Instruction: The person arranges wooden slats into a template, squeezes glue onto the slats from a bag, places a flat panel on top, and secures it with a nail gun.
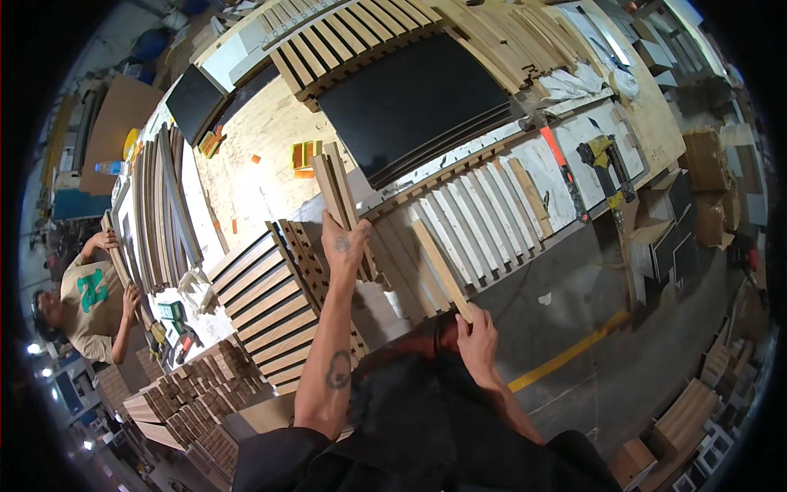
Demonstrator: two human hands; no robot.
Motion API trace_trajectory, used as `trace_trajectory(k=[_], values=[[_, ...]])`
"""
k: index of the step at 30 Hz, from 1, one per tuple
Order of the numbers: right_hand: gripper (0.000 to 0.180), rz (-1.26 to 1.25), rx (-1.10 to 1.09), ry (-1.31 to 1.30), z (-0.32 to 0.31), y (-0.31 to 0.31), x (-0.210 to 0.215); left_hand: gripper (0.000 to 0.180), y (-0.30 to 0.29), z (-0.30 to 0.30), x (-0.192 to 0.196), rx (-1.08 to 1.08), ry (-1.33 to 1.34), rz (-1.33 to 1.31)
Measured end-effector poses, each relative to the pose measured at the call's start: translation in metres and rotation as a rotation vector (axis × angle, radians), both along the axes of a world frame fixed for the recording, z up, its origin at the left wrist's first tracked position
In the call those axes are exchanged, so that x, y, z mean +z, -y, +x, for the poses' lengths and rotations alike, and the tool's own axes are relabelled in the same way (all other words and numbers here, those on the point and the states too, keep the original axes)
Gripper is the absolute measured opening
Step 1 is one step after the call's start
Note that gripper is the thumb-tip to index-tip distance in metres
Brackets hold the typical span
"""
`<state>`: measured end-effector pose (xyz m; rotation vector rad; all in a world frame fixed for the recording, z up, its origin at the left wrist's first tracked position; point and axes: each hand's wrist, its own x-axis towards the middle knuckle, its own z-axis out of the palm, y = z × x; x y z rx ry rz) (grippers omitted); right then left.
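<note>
My left hand (344, 246) grips a bundle of two or three long wooden slats (336, 184) that stick out away from me over the workbench (262, 156). My right hand (477, 328) holds the near end of a single wooden slat (438, 266), which lies at a slant across a row of pale slats (484, 213) set side by side on the bench. A slatted wood panel (270, 303) lies just left of my left forearm.
A black board (414, 102) rests on another slatted panel at the far side. A yellow nail gun (602, 156) and a red-handled tool (561, 168) lie at right. Stacked slat blocks (188, 394) sit at lower left. Another person (90, 299) handles slats at far left. Boxes (709, 189) stand right.
</note>
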<state>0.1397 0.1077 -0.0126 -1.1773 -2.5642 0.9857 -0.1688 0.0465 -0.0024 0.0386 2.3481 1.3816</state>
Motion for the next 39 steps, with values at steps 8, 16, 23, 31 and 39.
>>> trace_trajectory(k=[8, 16, 23, 31, 39], values=[[0.029, 0.140, -0.058, -0.125, -0.019, -0.004, 0.072, 0.050, 0.006, -0.005, -0.015, -0.020, -0.086, -0.089], [0.027, -0.745, -0.309, -0.229, 0.010, -0.014, 0.003, 0.052, -0.002, -0.006, 0.001, -0.041, 0.006, -0.129], [0.037, -0.799, -0.360, 0.027, 0.010, -0.004, -0.020, 0.051, 0.006, -0.013, -0.003, -0.042, -0.007, -0.131], [0.046, -0.818, -0.321, 0.070, -0.030, -0.026, -0.027, 0.049, 0.007, -0.014, -0.001, -0.090, -0.020, -0.172], [0.048, -0.956, -0.404, 0.017, -0.033, -0.033, -0.026, 0.049, 0.005, -0.013, 0.013, -0.138, -0.075, -0.189]])
